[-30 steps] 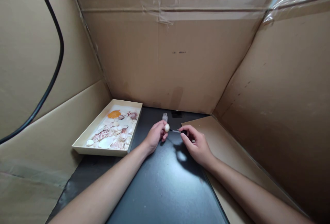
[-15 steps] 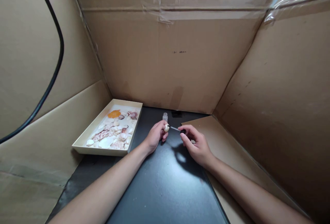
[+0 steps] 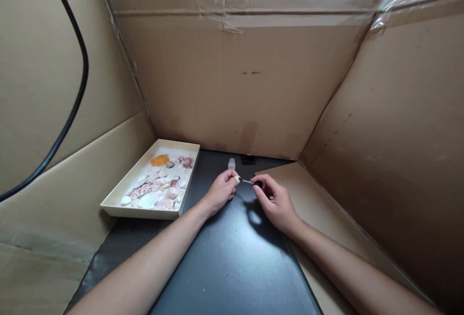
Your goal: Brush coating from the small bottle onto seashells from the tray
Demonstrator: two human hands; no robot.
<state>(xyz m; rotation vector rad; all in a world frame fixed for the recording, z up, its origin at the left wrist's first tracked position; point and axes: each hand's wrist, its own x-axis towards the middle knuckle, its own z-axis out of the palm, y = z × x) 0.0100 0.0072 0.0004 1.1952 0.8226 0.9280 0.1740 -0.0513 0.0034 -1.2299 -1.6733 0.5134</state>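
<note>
My left hand (image 3: 222, 190) is closed on a small whitish shell (image 3: 237, 179), pinched between thumb and fingers so that most of it is covered. Between finger and thumb, my right hand (image 3: 273, 199) grips the black cap of a thin applicator brush (image 3: 248, 181). The brush's dark tip points left and meets the shell, or comes very close to it; at this size I cannot tell which. Just behind my left hand a small clear glass bottle (image 3: 232, 163) stands upright without a cap.
A cream tray (image 3: 141, 213) of assorted seashells, one of them orange (image 3: 160, 160), lies to the left on the dark tabletop (image 3: 217, 266). Cardboard walls (image 3: 232, 88) rise around the table. A flat cardboard sheet (image 3: 311, 194) lies at the right, and a black cable (image 3: 81, 83) hangs at upper left.
My left hand has turned and shifted its fingers around the shell, which shows less now and sits slightly further right. My right hand stays almost in place with the brush.
</note>
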